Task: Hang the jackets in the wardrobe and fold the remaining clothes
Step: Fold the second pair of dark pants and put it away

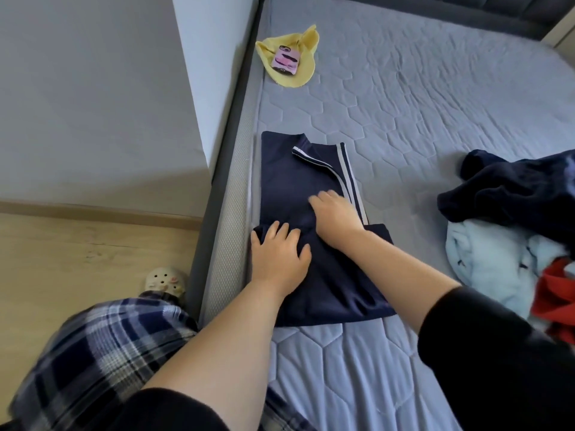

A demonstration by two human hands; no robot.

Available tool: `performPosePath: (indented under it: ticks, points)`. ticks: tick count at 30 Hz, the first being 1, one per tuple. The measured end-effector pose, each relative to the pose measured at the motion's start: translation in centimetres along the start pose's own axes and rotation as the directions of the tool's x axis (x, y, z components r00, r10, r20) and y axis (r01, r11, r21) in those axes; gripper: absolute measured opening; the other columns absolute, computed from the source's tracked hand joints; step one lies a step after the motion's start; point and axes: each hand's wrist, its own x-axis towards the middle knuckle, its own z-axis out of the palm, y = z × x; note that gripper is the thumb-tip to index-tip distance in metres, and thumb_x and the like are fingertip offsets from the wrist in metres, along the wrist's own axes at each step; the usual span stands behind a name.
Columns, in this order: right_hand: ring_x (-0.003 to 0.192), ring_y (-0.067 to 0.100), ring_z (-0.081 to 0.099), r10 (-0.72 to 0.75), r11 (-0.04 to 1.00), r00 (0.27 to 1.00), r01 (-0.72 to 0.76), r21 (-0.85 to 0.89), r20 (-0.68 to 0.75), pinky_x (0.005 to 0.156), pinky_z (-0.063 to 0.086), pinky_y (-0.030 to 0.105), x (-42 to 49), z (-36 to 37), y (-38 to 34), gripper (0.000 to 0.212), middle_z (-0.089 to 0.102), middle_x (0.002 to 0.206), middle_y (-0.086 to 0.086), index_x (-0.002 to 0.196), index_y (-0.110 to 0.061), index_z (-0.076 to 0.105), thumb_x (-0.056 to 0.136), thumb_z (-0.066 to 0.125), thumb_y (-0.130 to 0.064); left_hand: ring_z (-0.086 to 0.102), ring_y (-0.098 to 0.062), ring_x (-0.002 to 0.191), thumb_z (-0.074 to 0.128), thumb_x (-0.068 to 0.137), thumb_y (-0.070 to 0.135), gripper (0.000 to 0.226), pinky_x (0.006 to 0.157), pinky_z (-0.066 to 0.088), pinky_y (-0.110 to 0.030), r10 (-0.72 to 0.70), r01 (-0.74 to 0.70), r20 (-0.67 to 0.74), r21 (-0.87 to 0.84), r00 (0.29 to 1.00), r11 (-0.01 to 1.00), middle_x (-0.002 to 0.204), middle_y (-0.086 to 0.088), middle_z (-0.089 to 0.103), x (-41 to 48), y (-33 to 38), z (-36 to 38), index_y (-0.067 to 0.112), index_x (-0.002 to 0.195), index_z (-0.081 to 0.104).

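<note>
In the centre of the frame, our left hand (280, 256) and right hand (337, 213) lay flat, gripping nothing, on the navy garment (286, 181) on the mattress (404, 119), probably to smooth its fold.

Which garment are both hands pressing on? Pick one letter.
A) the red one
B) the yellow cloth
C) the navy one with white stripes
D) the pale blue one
C: the left hand and the right hand both rest flat on the navy garment with white stripes.
</note>
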Motion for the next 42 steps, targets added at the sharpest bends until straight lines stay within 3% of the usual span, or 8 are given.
performPosePath:
  ticks: [5,10,22,26,30,34,38,42]
  points:
    - [0.137,0.024,0.030,-0.114,0.992,0.984,0.120,-0.042,0.135,0.111,0.024,0.040,6.1,-0.6,1.8,0.048,0.033,0.152,0.005,0.143,-0.016,0.038,0.096,0.040,-0.022,0.020,-0.017,0.144,0.039,0.095,0.042,0.048,0.113,0.008,-0.057,-0.006,0.006,-0.006,-0.012,1.000,1.000,0.150,0.001,0.038,0.1,-0.1,0.4,0.022,0.138,0.046]
    - [0.145,0.027,0.009,0.512,0.859,0.852,-0.510,-0.042,0.111,0.117,0.008,0.048,7.2,-1.1,6.2,0.061,0.010,0.158,0.012,0.151,-0.010,0.006,0.098,0.030,-0.024,0.020,-0.017,0.144,0.039,0.096,0.039,0.045,0.114,0.007,-0.056,-0.022,0.023,0.022,-0.049,1.000,0.999,0.149,0.000,0.039,0.4,-0.1,0.0,0.020,0.137,0.046]
    - [0.130,0.035,0.046,-0.154,0.980,0.967,0.176,0.092,-0.203,0.108,0.031,0.049,-13.3,-2.5,-0.2,0.054,0.050,0.139,0.017,0.125,-0.004,0.059,0.078,0.073,-0.026,0.006,-0.020,0.147,0.041,0.097,0.048,0.056,0.115,0.008,-0.052,-0.077,0.078,0.052,-0.012,0.996,0.997,0.157,-0.004,0.020,0.1,-0.6,-1.3,0.021,0.146,0.033]
    - [0.135,0.032,0.041,-0.238,0.959,0.960,0.257,-0.121,0.146,0.107,0.031,0.054,-16.9,-0.1,-0.8,0.088,0.041,0.147,0.014,0.136,-0.012,0.050,0.064,0.076,-0.054,0.001,-0.021,0.147,0.036,0.100,0.039,0.053,0.118,0.009,-0.046,-0.118,0.123,0.095,-0.043,0.988,0.991,0.160,-0.005,0.008,-0.2,-1.1,-1.7,0.023,0.149,0.026]
    - [0.146,0.032,0.010,-0.160,0.954,0.936,0.228,-0.195,0.312,0.115,0.010,0.052,-15.9,1.6,-1.2,0.087,0.009,0.159,0.015,0.152,-0.015,0.013,0.084,0.064,-0.035,0.002,-0.022,0.147,0.041,0.099,0.027,0.050,0.117,0.013,-0.048,-0.152,0.171,0.139,-0.141,0.979,0.975,0.160,-0.004,0.011,-0.5,-1.4,-2.4,0.023,0.148,0.030]
    - [0.123,0.033,0.050,-0.149,0.961,0.963,0.195,-0.196,0.225,0.101,0.042,0.040,-14.5,0.5,-2.0,0.057,0.052,0.135,0.014,0.133,-0.013,0.051,0.077,0.062,-0.005,0.001,-0.019,0.147,0.044,0.096,0.019,0.050,0.118,0.013,-0.044,-0.166,0.255,0.273,-0.335,0.948,0.907,0.160,-0.002,0.010,-0.3,-1.7,-3.4,0.022,0.146,0.037]
    - [0.077,0.026,0.057,-0.067,0.996,0.955,0.047,0.075,0.289,0.056,0.031,0.030,-11.3,-3.5,-1.9,0.018,0.059,0.078,-0.001,0.078,-0.020,0.057,0.069,0.053,-0.005,0.045,-0.022,0.123,0.046,0.095,0.023,0.027,0.094,0.036,-0.028,-0.192,0.333,0.316,-0.488,0.929,0.807,0.125,-0.002,0.056,-0.8,-1.7,-4.6,0.025,0.116,0.064]
    - [0.057,0.015,0.051,-0.100,0.925,0.844,-0.117,0.363,0.527,0.047,0.035,0.021,-9.7,-6.6,-0.8,0.022,0.051,0.052,-0.008,0.053,-0.020,0.052,0.056,0.051,0.002,0.056,-0.026,0.105,0.047,0.096,0.044,0.038,0.088,0.040,-0.028,-0.159,0.289,0.501,-0.192,0.851,0.938,0.114,-0.005,0.061,-0.8,-1.7,-6.5,0.015,0.105,0.071]
